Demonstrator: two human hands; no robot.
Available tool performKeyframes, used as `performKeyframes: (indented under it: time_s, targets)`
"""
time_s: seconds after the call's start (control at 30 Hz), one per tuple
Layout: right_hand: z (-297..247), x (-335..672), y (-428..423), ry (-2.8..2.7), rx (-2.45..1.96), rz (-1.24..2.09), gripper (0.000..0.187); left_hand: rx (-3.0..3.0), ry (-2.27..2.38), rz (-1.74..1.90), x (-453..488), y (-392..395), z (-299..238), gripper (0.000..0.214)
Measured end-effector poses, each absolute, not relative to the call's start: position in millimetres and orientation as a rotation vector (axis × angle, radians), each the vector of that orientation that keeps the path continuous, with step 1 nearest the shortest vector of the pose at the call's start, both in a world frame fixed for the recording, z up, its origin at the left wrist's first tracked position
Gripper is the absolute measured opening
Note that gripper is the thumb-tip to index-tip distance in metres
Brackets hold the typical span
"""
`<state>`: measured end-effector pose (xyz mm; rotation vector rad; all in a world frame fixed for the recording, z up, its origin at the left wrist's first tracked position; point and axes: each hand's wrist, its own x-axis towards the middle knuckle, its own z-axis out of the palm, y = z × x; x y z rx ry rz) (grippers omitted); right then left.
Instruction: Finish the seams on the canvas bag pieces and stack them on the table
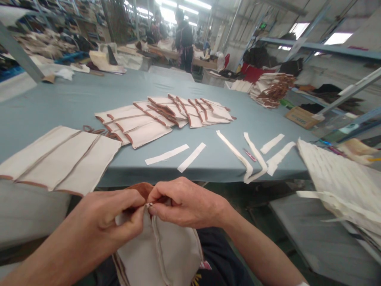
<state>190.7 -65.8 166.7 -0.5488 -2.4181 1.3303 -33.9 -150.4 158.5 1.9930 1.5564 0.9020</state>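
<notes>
A cream fabric panel (178, 246) with brown edging and a raised seam hangs over my lap. Both my hands pinch its top edge where the seam ends. My left hand (116, 214) is closed on the edge, thumb and forefinger pressed together. Right beside it, my right hand (184, 202) grips the same spot, fingertips almost touching the left ones. Behind the fingers a brown flap (144, 188) of the piece sticks up. The exact fold between the fingertips is partly hidden.
On the blue-grey table (119, 87) lies an overlapping row of similar panels (145, 133); another panel (59, 159) overhangs the left edge. White strips (166, 154) and a small pinkish-red tool (249, 155) lie near the front. Strip bundles (336, 178) sit at right. A person (185, 41) stands far back.
</notes>
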Motion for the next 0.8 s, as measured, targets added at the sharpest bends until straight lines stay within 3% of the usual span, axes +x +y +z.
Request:
performKeyframes:
  time_s: [0.13, 0.43, 0.8]
  targets:
    - [162.0, 190.6, -63.2, -2.322, -0.462, 1.449, 0.015, 1.842, 1.507, 0.910, -36.3, -152.7, 147.2, 0.034]
    - [160.3, 184.0, -61.3, -2.183, -0.482, 1.631, 0.031, 1.712, 1.493, 1.057, -37.7, -159.4, 142.9, 0.029]
    - [168.5, 173.5, -56.9, -2.119, -0.679, 1.747, 0.016, 1.633, 1.563, 1.069, -25.1, -157.3, 156.4, 0.034]
